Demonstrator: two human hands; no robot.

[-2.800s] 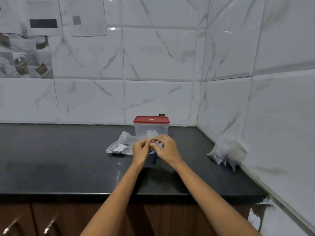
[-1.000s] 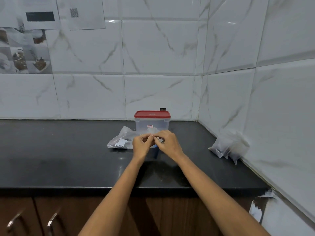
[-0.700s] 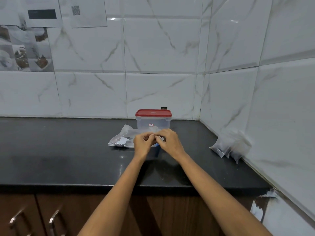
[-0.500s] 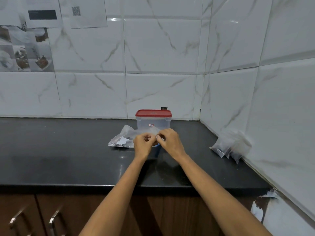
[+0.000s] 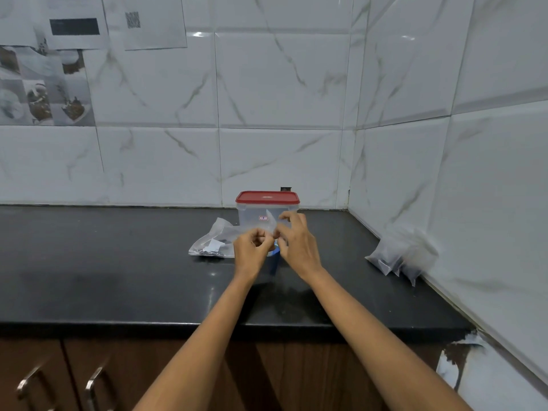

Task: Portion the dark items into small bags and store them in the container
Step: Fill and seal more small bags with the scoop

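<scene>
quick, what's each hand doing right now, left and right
Left hand: fingers curled, pinching the small clear bag.
Right hand: fingertips pinching the same bag's edge, other fingers spread.

Glossy black countertop (image 5: 118,262), clear plastic container (image 5: 255,216) with red lid (image 5: 267,197), glossy marbled tiles (image 5: 278,84).
</scene>
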